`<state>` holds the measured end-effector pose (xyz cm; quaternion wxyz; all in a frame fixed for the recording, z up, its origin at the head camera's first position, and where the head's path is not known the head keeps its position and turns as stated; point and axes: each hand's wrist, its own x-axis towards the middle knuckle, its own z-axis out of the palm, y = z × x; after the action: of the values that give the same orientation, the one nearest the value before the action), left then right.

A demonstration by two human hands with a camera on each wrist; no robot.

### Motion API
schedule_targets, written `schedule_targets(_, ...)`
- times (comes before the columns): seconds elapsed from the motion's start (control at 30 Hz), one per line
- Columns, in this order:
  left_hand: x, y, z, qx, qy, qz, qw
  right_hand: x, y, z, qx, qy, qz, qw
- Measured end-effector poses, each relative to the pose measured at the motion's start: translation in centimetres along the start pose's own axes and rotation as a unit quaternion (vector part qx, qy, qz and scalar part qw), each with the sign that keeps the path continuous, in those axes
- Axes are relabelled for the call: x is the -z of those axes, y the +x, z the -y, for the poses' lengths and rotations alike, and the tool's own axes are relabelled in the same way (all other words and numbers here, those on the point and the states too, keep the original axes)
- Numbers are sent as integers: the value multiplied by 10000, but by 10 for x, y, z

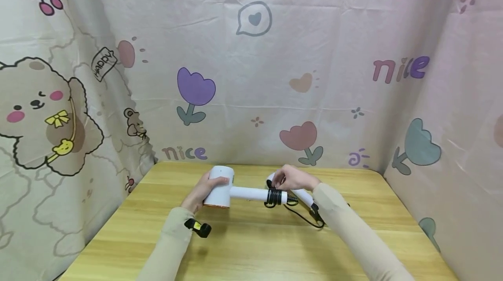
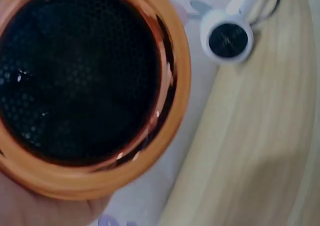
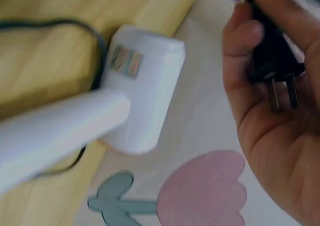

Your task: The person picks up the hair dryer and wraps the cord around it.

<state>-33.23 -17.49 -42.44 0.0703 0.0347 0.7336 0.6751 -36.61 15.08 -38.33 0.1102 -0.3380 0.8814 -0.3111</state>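
Observation:
My left hand (image 1: 199, 193) grips the wide head of a white hair dryer (image 1: 219, 190), holding it above the table with its handle pointing right. In the left wrist view the dryer's copper-coloured rim (image 2: 181, 81) and dark mesh fill much of the picture. A black cord (image 1: 274, 197) is wound in several turns round the handle near its end. Above those turns is my right hand (image 1: 291, 178). The right wrist view shows its fingers holding a black two-pin plug (image 3: 274, 56), pins bare.
A second white hair dryer (image 3: 145, 96) lies on the wooden table (image 1: 251, 246) behind the right hand, its black cord (image 1: 302, 217) curving near my right forearm. A printed curtain (image 1: 251, 76) hangs behind and at both sides. A black wrist camera (image 1: 199, 227) sits on the left sleeve.

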Motion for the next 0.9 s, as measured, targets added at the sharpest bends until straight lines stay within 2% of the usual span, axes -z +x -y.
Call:
schedule_targets(0.1, 8, 2, 7, -86, 50, -93, 9999, -8, 8, 5, -524, 667, -424, 9955)
schedule_targets(0.2, 14, 3, 13, -142, 108, -143, 9997, -20, 13, 4, -880, 1312, -993, 9824)
schedule_targets(0.37, 23, 6, 21, -90, 287, -184, 9994, -44, 21, 2, -1168, 2056, -1622, 9580)
schedule_targets(0.43, 25, 8, 23, -89, 357, -269, 9990, -52, 25, 4, -1201, 2150, -1769, 9529)
schedule_targets(0.57, 28, 11, 27, -113, 379, -447, 9982, -64, 34, 9, -866, 2150, -1841, 9552)
schedule_targets(0.73, 30, 11, 27, -85, 355, -638, 9973, -69, 41, 18, -431, 2096, -1853, 9591)
schedule_targets(0.9, 33, 9, 27, 15, 349, -800, 9962, -70, 42, 22, -233, 1478, -1802, 9722)
